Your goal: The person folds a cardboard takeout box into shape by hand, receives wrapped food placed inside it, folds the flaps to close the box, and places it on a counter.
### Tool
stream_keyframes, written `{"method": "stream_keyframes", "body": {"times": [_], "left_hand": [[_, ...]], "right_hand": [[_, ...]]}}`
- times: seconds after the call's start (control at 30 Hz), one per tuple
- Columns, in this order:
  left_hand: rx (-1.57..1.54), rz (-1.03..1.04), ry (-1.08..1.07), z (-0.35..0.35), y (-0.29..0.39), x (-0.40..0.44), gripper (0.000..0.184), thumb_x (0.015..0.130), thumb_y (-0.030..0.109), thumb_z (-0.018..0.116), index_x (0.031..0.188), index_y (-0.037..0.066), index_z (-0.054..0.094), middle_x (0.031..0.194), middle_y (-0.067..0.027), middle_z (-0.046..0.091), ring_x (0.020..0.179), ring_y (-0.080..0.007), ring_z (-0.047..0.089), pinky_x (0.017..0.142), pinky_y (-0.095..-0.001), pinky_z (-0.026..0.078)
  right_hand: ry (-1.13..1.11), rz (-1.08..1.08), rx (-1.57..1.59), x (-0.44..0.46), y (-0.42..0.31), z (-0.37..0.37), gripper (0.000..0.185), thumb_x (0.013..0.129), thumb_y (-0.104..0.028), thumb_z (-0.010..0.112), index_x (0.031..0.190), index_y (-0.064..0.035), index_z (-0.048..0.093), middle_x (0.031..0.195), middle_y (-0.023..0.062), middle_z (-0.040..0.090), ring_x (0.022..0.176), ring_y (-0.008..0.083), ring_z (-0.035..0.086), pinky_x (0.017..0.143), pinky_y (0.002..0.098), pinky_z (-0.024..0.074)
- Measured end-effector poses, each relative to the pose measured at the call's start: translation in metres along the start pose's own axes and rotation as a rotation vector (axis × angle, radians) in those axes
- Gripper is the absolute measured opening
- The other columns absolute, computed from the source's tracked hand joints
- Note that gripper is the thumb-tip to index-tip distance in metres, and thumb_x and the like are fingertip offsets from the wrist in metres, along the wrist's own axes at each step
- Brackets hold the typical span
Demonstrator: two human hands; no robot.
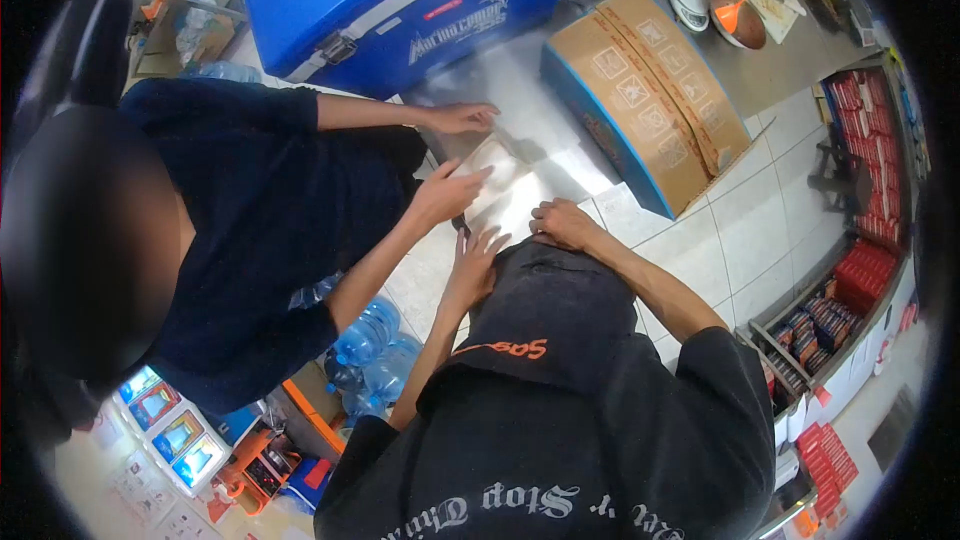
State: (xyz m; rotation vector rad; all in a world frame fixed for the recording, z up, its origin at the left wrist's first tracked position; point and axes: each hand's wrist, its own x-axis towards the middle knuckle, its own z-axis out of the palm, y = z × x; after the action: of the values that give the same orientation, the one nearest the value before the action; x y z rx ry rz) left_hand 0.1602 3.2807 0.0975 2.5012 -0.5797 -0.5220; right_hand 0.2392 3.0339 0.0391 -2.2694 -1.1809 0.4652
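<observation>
A pale, shiny flat sheet or bag (497,178) lies at the metal table's near corner, partly washed out by glare. My left hand (476,262) has its fingers apart and touches or nearly touches its lower edge. Close to my waist, my right hand (563,224) has curled fingers; what they hold, if anything, is hidden. A co-worker at the left has one hand (443,194) over the pale item's left side and the other hand (464,119) just beyond its top.
A blue cooler (400,10) and a large cardboard box (650,90) stand on the metal table (775,70). Farther right are a scale (688,4) and a bowl (748,32). Plastic bottles (385,355) stand below at the left; red boxes (866,275) fill shelving at the right.
</observation>
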Motion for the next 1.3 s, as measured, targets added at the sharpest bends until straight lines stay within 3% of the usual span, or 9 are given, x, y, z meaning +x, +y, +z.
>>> {"method": "stream_keyframes", "body": {"times": [0.17, 0.23, 0.5, 0.6, 0.77, 0.87, 1.07, 1.2, 1.3], "left_hand": [[0.016, 0.003, -0.035, 0.005, -0.029, -0.001, 0.048, 0.073, 0.005, 0.071, 0.119, 0.012, 0.061, 0.115, -0.0074, 0.059, 0.126, -0.0272, 0.047, 0.115, -0.0586, 0.023], [-0.061, 0.069, 0.118, 0.004, -0.04, -0.001, 0.035, 0.072, 0.015, 0.078, 0.104, 0.011, 0.065, 0.101, -0.0054, 0.061, 0.113, -0.026, 0.055, 0.108, -0.0523, 0.031], [-0.12, 0.006, 0.23, -0.005, -0.058, -0.003, 0.046, 0.063, 0.031, 0.087, 0.1, 0.013, 0.065, 0.1, -0.005, 0.061, 0.106, -0.0248, 0.056, 0.093, -0.043, 0.037], [-0.058, 0.071, 0.11, -0.018, -0.066, 0.001, 0.053, 0.061, 0.032, 0.088, 0.105, 0.014, 0.064, 0.105, -0.004, 0.06, 0.111, -0.0243, 0.054, 0.092, -0.0421, 0.038], [0.01, 0.125, -0.042, -0.014, -0.093, 0.014, 0.041, 0.066, 0.009, 0.078, 0.103, 0.015, 0.061, 0.11, -0.0019, 0.059, 0.116, -0.0241, 0.052, 0.094, -0.0446, 0.041], [-0.073, 0.145, 0.186, -0.029, -0.084, 0.02, 0.033, 0.063, 0.011, 0.083, 0.09, 0.011, 0.063, 0.091, -0.0052, 0.061, 0.098, -0.0255, 0.057, 0.086, -0.0434, 0.045], [-0.241, -0.071, 0.567, 0.019, -0.081, 0.018, 0.039, 0.061, 0.011, 0.086, 0.093, 0.006, 0.065, 0.093, -0.0079, 0.064, 0.088, -0.0268, 0.061, 0.074, -0.0378, 0.05], [-0.388, -0.327, 0.576, 0.027, -0.082, 0.027, 0.053, 0.065, 0.021, 0.086, 0.109, 0.004, 0.062, 0.106, -0.0139, 0.064, 0.098, -0.0319, 0.062, 0.085, -0.0383, 0.051], [-0.68, -0.447, 0.629, 0.02, -0.084, 0.062, 0.062, 0.073, 0.032, 0.086, 0.119, 0.002, 0.057, 0.111, -0.0147, 0.063, 0.104, -0.0255, 0.06, 0.088, -0.0366, 0.051]], "right_hand": [[-0.063, 0.037, 0.008, 0.006, -0.017, -0.014, 0.026, 0.086, -0.033, 0.067, 0.082, -0.0082, 0.063, 0.084, 0.0083, 0.062, 0.086, 0.0304, 0.064, 0.071, 0.0461, 0.0509], [-0.034, 0.021, 0.058, 0.009, -0.016, -0.015, 0.031, 0.088, -0.037, 0.067, 0.081, -0.0068, 0.064, 0.081, 0.0113, 0.065, 0.084, 0.0333, 0.065, 0.07, 0.0464, 0.0512], [-0.124, 0.065, -0.101, 0.002, -0.009, -0.061, 0.039, 0.081, -0.043, 0.073, 0.079, -0.0049, 0.066, 0.082, 0.0109, 0.067, 0.096, 0.0296, 0.065, 0.084, 0.0429, 0.0503], [-0.181, -0.058, -0.137, -0.006, 0.012, -0.063, 0.038, 0.077, -0.041, 0.076, 0.083, -0.0047, 0.067, 0.087, 0.0109, 0.067, 0.098, 0.0298, 0.063, 0.09, 0.0412, 0.0482], [-0.113, -0.067, 0.027, -0.01, 0.022, -0.064, 0.04, 0.069, -0.034, 0.083, 0.085, -0.0029, 0.065, 0.088, 0.0128, 0.064, 0.095, 0.0338, 0.06, 0.09, 0.0425, 0.0472], [-0.008, 0.035, 0.131, -0.019, 0.029, -0.064, 0.043, 0.067, -0.034, 0.085, 0.083, -0.0019, 0.061, 0.089, 0.0126, 0.063, 0.092, 0.0335, 0.059, 0.087, 0.0431, 0.0473], [0.277, 0.193, 0.325, -0.027, 0.032, -0.049, 0.047, 0.064, -0.032, 0.088, 0.087, -0.0024, 0.059, 0.088, 0.0138, 0.062, 0.091, 0.0308, 0.059, 0.083, 0.0395, 0.0471], [0.199, 0.318, 0.448, -0.004, 0.036, -0.053, 0.047, 0.066, -0.028, 0.087, 0.095, -0.0038, 0.059, 0.094, 0.0113, 0.064, 0.093, 0.0257, 0.06, 0.086, 0.0371, 0.0464], [0.607, 0.313, 0.687, 0.034, 0.058, -0.015, 0.048, 0.078, -0.025, 0.083, 0.112, -0.0026, 0.056, 0.088, 0.0022, 0.058, 0.091, 0.014, 0.056, 0.084, 0.0298, 0.0456]]}}
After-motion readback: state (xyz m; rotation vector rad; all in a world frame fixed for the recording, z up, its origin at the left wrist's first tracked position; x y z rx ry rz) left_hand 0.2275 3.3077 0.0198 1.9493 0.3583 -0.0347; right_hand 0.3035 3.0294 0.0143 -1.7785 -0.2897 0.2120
